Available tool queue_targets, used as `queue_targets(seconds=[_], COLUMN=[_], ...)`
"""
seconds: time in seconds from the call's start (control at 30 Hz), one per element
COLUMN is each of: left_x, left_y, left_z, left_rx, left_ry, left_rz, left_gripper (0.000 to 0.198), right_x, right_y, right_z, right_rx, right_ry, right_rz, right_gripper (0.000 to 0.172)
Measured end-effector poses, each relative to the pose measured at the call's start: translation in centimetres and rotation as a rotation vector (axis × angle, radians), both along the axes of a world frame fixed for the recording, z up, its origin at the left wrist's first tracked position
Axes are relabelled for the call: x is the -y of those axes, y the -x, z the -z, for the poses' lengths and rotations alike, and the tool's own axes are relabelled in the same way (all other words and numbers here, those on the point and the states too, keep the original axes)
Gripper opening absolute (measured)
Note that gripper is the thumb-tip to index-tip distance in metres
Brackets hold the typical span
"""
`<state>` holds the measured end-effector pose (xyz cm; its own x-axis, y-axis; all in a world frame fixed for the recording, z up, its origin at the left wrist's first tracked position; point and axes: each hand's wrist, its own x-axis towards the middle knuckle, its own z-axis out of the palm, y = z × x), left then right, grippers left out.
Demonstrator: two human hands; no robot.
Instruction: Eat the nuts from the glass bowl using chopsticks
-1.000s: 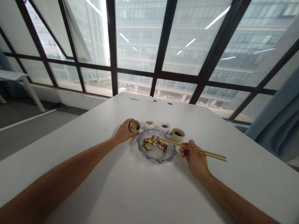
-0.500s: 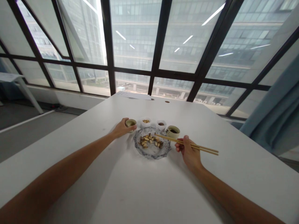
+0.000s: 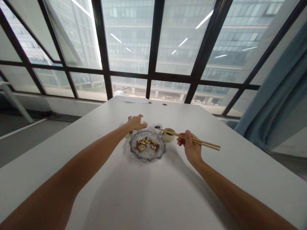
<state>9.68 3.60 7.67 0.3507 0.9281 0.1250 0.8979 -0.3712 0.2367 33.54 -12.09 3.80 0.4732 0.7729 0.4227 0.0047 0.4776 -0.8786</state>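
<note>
A pair of wooden chopsticks is pinched in the right hand. The fingers are curled closed around them near the middle. Their tips point toward 10 o'clock and hang just above a tan cup.

At that cup's 9 o'clock, a scalloped clear glass dish sits on a white table and holds a scatter of nuts. A small white bowl with dark contents stands at the dish's 12 o'clock.

The left hand reaches in at the dish's 11 o'clock, palm down. Its fingers are stretched loosely forward and grip nothing that shows. A second cup peeks out from under its wrist.

Risks, as a judgement:
- The chopstick tips are close to the tan cup and the white bowl, so a sideways swing could tip either one.
- The left wrist passes low over the second cup and could knock it over.
- Smooth nuts may slip from the chopsticks and roll across the table.

The second cup carries a dark mark, too small to read. No brand is legible.
</note>
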Motion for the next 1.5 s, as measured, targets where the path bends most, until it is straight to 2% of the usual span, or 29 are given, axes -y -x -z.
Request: queue_targets(seconds=[0.07, 0.17, 0.3, 0.43, 0.6, 0.7, 0.97, 1.17, 1.27, 1.33, 1.43, 1.5], left_x=[0.2, 0.9, 1.7, 1.8, 2.2, 2.5, 2.6, 2.4, 2.4, 2.5, 2.8, 2.9], left_y=[-1.1, -3.3, -5.8, -7.2, -9.0, -9.8, -10.0, -9.9, -9.9, -9.7, -8.5, -6.6], left_z=[-0.3, -0.5, -0.4, -0.4, 0.0, 0.5, 1.1, 1.2, 1.1, 0.7, -0.1, -0.6], left_rx=[-0.018, -0.036, -0.058, -0.042, -0.032, -0.01, 0.063, 0.058, 0.046, 0.03, 0.059, 0.128], left_ry=[-0.018, -0.009, 0.031, -0.003, 0.06, 0.058, -0.016, 0.0, 0.017, 0.027, -0.003, -0.071], left_rz=[0.027, 0.139, 0.232, 0.264, 0.451, 0.506, 0.546, 0.521, 0.517, 0.519, 0.507, 0.469], left_gripper=[0.078, 0.078, 0.071, 0.079, 0.08, 0.079, 0.084, 0.08, 0.079, 0.079, 0.071, 0.06], right_x=[-0.3, -0.8, -1.4, -1.6, -1.2, -0.8, -0.6, -0.3, 0.2, 0.4, 0.9, 1.3], right_y=[-0.6, -1.9, -3.5, -4.6, -6.1, -6.8, -6.9, -7.5, -7.3, -6.9, -5.6, -4.5], right_z=[-0.3, -0.7, -1.3, -1.9, -2.6, -2.9, -2.7, -3.2, -4.2, -4.7, -5.3, -5.6], right_rx=[0.006, 0.014, 0.025, 0.055, 0.199, 0.269, 0.303, 0.734, 0.826, 0.798, 0.629, 0.546], right_ry=[-0.028, -0.053, -0.056, -0.054, -0.02, -0.015, -0.01, 0.068, 0.074, 0.077, 0.02, 0.016], right_rz=[0.028, 0.079, 0.133, 0.145, 0.155, 0.154, 0.133, 0.139, 0.126, 0.134, 0.199, 0.141], right_gripper=[0.054, 0.053, 0.055, 0.058, 0.058, 0.058, 0.058, 0.062, 0.063, 0.061, 0.06, 0.06])
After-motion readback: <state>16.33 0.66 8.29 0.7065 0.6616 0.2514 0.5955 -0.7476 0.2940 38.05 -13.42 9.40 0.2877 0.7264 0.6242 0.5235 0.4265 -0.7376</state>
